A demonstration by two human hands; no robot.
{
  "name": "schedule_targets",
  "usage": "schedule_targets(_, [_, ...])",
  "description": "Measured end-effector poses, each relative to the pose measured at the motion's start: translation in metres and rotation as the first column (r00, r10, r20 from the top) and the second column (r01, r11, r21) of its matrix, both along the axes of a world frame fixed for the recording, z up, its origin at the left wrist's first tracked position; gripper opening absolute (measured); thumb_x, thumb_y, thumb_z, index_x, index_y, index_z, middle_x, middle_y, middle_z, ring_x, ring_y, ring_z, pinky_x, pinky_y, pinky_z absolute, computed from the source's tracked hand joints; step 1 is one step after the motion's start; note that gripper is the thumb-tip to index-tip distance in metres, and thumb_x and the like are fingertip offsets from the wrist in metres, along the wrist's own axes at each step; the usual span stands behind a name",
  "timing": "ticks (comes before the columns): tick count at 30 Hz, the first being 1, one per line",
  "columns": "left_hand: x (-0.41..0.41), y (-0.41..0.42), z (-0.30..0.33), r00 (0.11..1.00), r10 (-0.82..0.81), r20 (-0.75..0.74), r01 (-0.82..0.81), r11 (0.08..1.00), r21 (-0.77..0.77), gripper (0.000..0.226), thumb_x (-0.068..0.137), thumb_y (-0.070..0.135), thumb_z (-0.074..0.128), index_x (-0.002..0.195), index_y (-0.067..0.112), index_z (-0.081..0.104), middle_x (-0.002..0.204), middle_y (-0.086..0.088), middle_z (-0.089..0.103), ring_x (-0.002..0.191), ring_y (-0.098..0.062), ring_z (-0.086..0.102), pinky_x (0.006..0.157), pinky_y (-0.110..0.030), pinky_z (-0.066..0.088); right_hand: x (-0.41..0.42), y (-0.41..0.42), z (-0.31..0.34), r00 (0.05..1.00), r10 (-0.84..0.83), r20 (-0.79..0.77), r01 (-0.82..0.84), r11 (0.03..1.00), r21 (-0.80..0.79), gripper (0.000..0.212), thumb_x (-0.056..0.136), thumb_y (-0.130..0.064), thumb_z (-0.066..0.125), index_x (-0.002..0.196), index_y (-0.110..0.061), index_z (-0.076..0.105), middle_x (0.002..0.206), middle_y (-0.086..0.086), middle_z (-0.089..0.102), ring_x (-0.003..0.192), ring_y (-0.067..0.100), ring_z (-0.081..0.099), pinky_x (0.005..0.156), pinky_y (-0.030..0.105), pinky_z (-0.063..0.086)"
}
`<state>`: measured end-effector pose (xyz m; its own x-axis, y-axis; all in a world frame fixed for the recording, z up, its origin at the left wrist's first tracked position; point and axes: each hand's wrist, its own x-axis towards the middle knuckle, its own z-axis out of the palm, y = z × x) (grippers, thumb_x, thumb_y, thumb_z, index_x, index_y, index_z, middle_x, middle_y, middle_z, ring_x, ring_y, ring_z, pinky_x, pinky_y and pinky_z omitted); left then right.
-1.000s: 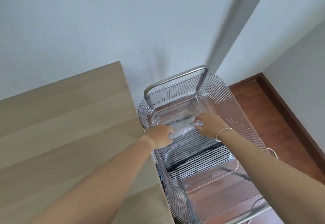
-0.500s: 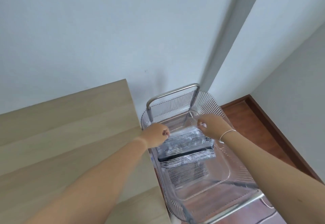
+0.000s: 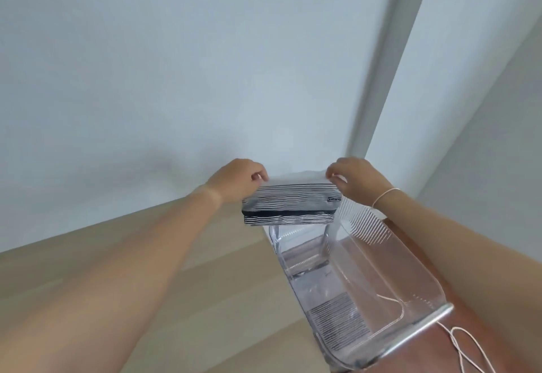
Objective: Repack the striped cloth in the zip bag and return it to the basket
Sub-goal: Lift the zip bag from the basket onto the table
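Pale wooden tabletop (image 3: 181, 284) at left, clear ribbed plastic basket (image 3: 410, 281) just beside its right edge, nothing visible inside. Clear zip bag (image 3: 293, 180) holding the folded black-and-white striped cloth (image 3: 289, 205) hangs in the air above the basket's far end, long axis running left-right between the hands. Left hand (image 3: 234, 179) pinches the top left corner, right hand (image 3: 356, 179) pinches the top right, fingers closed on the bag's top strip. Both equally near; bag dangles below the fingers. Likely next: over to the tabletop.

Bright even daylight, motion blur, wide-angle distortion
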<state>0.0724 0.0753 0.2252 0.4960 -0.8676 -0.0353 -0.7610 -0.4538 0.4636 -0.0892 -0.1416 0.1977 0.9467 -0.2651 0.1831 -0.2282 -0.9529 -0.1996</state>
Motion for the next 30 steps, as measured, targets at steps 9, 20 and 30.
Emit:
schedule_targets(9, [0.039,0.170,0.007,0.991,0.106,0.087,-0.110,0.993,0.032,0.027,0.087,0.007,0.043,0.099,0.017,0.065,0.090,-0.001,0.058,0.084,-0.019,0.055,0.077,-0.030,0.045,0.048,0.141,0.000,0.994,0.108,0.020,-0.108,0.994,-0.017,0.019,0.089,-0.015,0.048,0.098,-0.014,0.065,0.097,0.008,0.067,0.092,0.028,0.057,0.081,0.037,0.040])
schedule_targets(20, [0.068,0.329,-0.022,0.965,0.255,0.061,-0.259,0.962,0.081,0.026,0.084,0.005,0.044,0.094,0.017,0.065,0.088,-0.001,0.058,0.084,-0.022,0.057,0.077,-0.035,0.047,0.102,0.284,-0.031,0.962,0.271,-0.022,-0.271,0.962,0.020,0.024,0.090,-0.013,0.044,0.103,-0.014,0.064,0.101,0.008,0.064,0.098,0.028,0.055,0.084,0.035,0.038])
schedule_targets(30, [0.075,0.377,-0.044,0.950,0.307,0.063,-0.306,0.952,-0.017,0.022,0.087,0.008,0.049,0.095,0.014,0.068,0.089,-0.004,0.063,0.082,-0.022,0.059,0.076,-0.034,0.048,0.121,0.325,-0.041,0.956,0.293,-0.003,-0.293,0.956,0.031,0.023,0.089,-0.012,0.045,0.101,-0.013,0.065,0.101,0.008,0.065,0.096,0.028,0.055,0.085,0.033,0.036])
